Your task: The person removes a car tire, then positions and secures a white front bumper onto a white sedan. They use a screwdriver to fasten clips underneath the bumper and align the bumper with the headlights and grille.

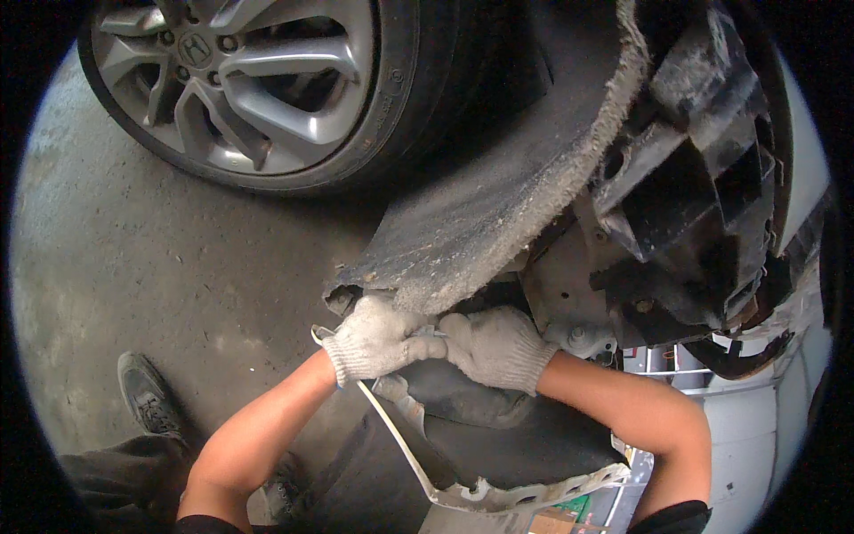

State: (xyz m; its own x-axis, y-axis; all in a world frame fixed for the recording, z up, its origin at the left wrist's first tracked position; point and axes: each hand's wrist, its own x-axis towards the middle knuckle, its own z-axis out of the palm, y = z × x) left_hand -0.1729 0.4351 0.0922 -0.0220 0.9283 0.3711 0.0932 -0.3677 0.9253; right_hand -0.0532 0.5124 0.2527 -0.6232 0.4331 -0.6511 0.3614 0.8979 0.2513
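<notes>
Both forearms came up bare from the lower edge and met just under the torn lower edge of the wheel-arch liner (480,214). The left hand (378,338) — in a white knit glove — was curled into a closed grip there. The right hand (498,347), gloved alike, pressed against it, fingers bent, wrist cocked inward.

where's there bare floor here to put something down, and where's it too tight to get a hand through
Bare concrete floor lies open on the left, bordered by the wheel above, the shoe below and the fender liner on the right. It is crowded where the left hand and right hand grip the liner's edge.
</notes>
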